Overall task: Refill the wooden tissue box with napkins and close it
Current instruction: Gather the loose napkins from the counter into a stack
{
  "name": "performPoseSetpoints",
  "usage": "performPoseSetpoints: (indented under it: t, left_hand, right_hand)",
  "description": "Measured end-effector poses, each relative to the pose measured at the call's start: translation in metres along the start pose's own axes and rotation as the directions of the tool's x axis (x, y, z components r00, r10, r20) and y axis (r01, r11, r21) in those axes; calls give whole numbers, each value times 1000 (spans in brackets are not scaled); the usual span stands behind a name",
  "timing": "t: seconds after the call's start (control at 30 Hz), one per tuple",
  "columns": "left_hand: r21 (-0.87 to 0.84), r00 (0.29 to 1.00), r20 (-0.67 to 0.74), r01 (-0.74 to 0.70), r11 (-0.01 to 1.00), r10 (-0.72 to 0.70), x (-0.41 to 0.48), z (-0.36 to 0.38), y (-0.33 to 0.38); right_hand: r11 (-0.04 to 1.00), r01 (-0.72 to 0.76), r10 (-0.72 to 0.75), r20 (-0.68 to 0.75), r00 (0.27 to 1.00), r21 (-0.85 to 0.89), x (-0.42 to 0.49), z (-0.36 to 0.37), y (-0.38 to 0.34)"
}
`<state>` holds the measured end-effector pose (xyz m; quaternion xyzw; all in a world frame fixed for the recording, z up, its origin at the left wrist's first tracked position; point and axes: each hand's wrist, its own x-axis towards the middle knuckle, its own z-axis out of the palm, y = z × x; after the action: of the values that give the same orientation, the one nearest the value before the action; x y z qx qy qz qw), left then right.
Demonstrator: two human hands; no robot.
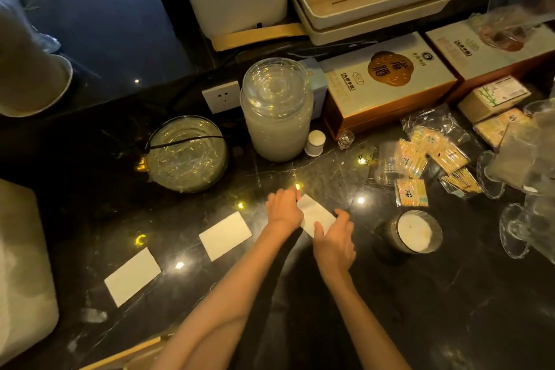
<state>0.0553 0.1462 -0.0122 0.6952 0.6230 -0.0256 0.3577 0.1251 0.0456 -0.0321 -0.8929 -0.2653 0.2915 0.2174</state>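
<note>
Head view, dark marble counter (420,294).

Your left hand (283,209) and your right hand (335,242) both rest on one folded white napkin (318,215) near the middle of the counter. Left hand: fingers curled over the napkin's far-left edge, pressing or pinching it; the grip itself is hidden under the hand. Right hand: thumb lies on the napkin's near edge, remaining fingers curved down at its right corner. Whether the napkin is lifted or flat on the stone you cannot tell from here.

Two more folded napkins lie flat to the left, well apart from each other: second napkin (225,235) just left of your left forearm, third napkin (132,276) further left and nearer you.

Wooden tissue box: not identifiable with certainty. A light wooden edge (126,353) shows at the bottom of the view, partly cut off; you cannot tell what it belongs to.

Surroundings: lidded glass jar (276,111) with pale contents behind the hands; round glass bowl (186,153) to its left; candle in a dark glass (413,233) just right of your right hand; packets of toothpicks (432,159) beyond the candle; clear glass cups (522,219) at the right edge.
</note>
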Motion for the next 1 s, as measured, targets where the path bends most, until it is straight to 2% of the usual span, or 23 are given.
performPoseSetpoints:
  t: [0.07, 0.17, 0.23, 0.3, 0.33, 0.43, 0.5, 0.57, 0.63, 0.7, 0.9, 1.0]
  left_hand:
    - [-129, 999, 24, -37, 991, 41, -11, 1, -8]
    - [-379, 998, 8, -58, 923, 66, -31, -10, -30]
    - [-513, 1000, -16, -13, 858, 5, -45, -25, -47]
    - [-631, 993, -29, 68, 773, -111, -58, -40, -65]
    - [-663, 982, -41, 110, 741, -183, -63, -45, -76]
    - [-694, 913, -105, 216, 687, -394, -73, -53, -104]
    - [-701, 842, -135, 291, 651, -523, -80, -55, -117]
    - [-651, 779, -148, 388, 652, -610, -84, -54, -124]
    - [-572, 753, -129, 475, 669, -645, -87, -52, -125]
    - [-543, 737, -98, 523, 657, -669, -89, -53, -121]
    - [-580, 717, -53, 544, 606, -695, -86, -49, -125]
    - [-549, 749, -78, 519, 655, -658, -91, -49, -125]
  right_hand:
    - [999, 27, -28, 23, 999, 36, 0, -2, 4]
    - [978, 127, -137, 48, 989, 168, -2, -3, 4]
    - [940, 101, -149, 127, 981, 327, -6, -3, -6]
    - [868, 23, -178, 267, 947, 495, -15, -2, -24]
    - [853, -4, -199, 332, 922, 522, -19, 2, -34]
    - [911, 36, -228, 430, 873, 411, -27, 25, -59]
    - [954, 139, -252, 456, 854, 266, -36, 47, -74]
    - [943, 291, -332, 443, 833, 160, -46, 65, -82]
    - [907, 414, -410, 410, 815, 84, -54, 77, -86]
    - [883, 469, -439, 375, 817, 13, -57, 85, -85]
    - [896, 434, -380, 346, 858, -91, -60, 87, -84]
    - [886, 446, -384, 344, 857, -123, -59, 82, -84]
